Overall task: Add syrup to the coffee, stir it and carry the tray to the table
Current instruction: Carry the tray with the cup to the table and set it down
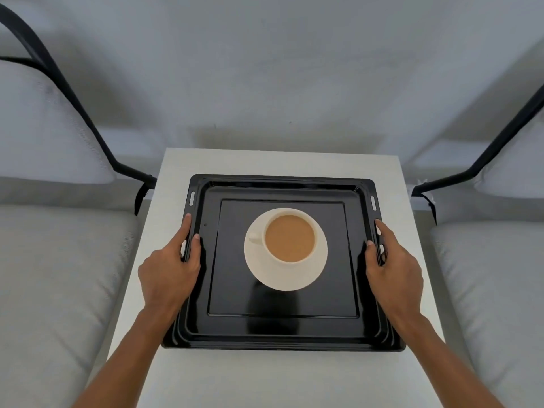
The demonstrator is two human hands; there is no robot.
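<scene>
both bare forearms reach in from the near edge of the small white square table [176, 375], one on each side of the glossy black metal baking tray [282, 331]. the left hand [167, 269] grips the tray's left rim, thumb hooked over onto the inner ledge, index finger stretched along the outer lip, the other fingers hidden under the rim. the right hand [394, 272] mirrors it on the right rim, thumb on top, fingers curled round the edge. both are closed on the rim, not spread.

the tray looks flat on the table top, roughly centred, its far edge short of the table's far edge; whether it bears its full weight there, i cannot tell.

at the tray's middle sits the white round saucer [294, 275], and on it the white ceramic cup [290, 235], handle pointing left, filled with pale brown milky coffee [290, 237]. no spoon, no syrup in view.

my read: syrup and stirring are likely done, the carry is at its end, only letting go remains.

grey cushioned seats [53, 275] flank the table.
</scene>
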